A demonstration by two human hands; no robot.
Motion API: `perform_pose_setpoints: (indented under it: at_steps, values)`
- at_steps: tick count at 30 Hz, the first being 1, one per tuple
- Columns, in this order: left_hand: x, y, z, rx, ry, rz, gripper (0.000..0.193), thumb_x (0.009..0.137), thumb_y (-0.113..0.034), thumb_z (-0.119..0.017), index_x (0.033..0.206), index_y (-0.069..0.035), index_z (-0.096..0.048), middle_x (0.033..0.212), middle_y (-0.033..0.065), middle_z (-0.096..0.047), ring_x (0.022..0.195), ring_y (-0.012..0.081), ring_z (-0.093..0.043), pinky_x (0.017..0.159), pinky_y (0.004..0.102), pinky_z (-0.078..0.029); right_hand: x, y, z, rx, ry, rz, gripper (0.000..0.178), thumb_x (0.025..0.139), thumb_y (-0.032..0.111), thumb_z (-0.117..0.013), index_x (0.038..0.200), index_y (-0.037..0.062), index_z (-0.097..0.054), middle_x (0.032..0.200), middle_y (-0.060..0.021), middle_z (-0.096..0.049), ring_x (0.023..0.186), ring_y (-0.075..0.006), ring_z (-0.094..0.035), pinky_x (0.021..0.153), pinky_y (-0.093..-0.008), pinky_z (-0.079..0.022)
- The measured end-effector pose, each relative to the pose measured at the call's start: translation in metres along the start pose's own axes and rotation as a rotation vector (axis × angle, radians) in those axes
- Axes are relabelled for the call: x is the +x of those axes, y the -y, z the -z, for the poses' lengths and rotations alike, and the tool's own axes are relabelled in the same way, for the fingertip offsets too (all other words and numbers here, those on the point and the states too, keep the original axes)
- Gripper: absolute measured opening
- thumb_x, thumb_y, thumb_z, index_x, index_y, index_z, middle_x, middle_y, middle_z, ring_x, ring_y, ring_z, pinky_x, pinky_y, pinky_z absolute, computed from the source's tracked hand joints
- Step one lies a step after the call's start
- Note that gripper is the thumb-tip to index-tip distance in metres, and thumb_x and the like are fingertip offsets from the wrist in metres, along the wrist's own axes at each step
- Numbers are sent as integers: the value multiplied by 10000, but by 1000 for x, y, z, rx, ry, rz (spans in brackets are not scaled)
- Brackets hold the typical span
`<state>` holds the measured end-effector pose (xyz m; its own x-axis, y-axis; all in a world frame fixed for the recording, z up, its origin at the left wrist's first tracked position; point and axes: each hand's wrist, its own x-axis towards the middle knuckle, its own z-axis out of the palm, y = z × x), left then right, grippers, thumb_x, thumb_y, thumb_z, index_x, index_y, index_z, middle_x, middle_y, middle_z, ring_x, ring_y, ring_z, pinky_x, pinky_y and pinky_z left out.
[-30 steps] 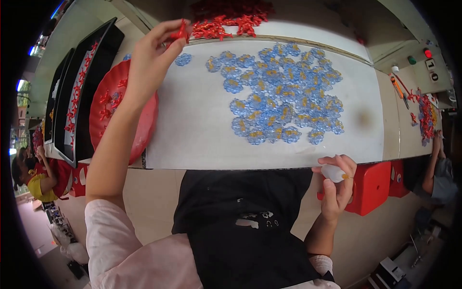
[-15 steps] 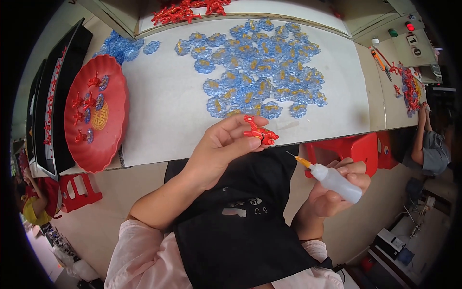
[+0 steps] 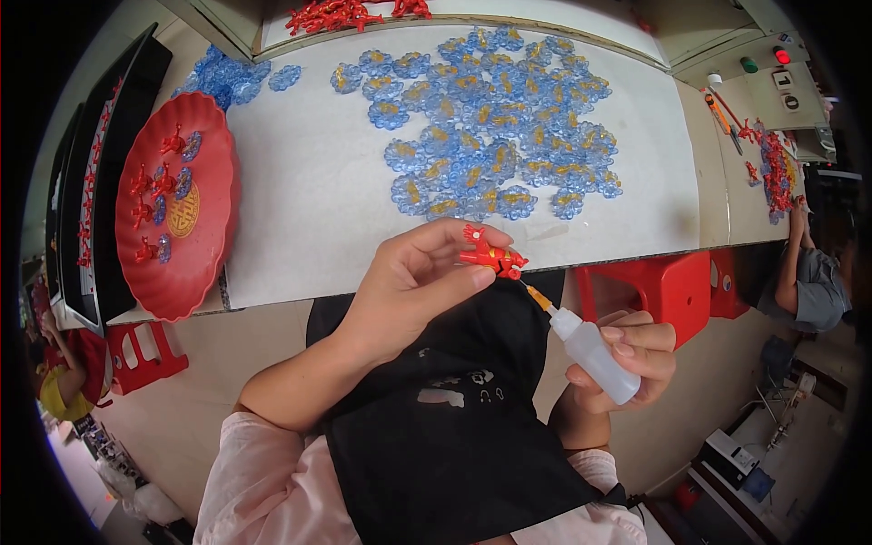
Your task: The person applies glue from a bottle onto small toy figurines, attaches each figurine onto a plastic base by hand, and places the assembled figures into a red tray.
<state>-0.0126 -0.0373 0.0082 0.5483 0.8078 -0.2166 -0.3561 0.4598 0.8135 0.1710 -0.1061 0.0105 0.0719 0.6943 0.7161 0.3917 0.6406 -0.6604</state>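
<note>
Translucent btl has shifted up/left vs. 0.5 s ago, bringing its needle to the lower edge of the red figurine; actual contact can't be confirmed. L hand, approx. same pos., is clamped on the figurine betw. thumb and fingers, at the worktable's near edge, below the blue pieces. R hand is closed around btl. Recommended: keep fig. pinched firmly w/ the working face exposed; hold needle steady at an angle, tip clear of L fingertips; squeeze lightly, min. qty., to avoid excess.
</note>
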Motion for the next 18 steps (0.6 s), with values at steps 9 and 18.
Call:
perform_pose_setpoints:
  at_steps: [9,18]
  values:
    - [1,3,0,-51,-14,45,219,796,-13,-522,1012,16,-505,985,74,-554,913,120,-535,826,244,-403,-1,-1,2,-4,10,13,409,632,209,-742,876,40,-461,784,-88,-463,565,-132,-466,480,-222,-423]
    - [4,5,-2,-202,-10,161,242,801,-57,-526,1030,18,-498,938,104,-578,840,167,-579,766,266,-460,0,-6,7,-14,-2,34,397,636,189,-738,877,34,-463,796,-91,-462,572,-126,-462,475,-213,-419]
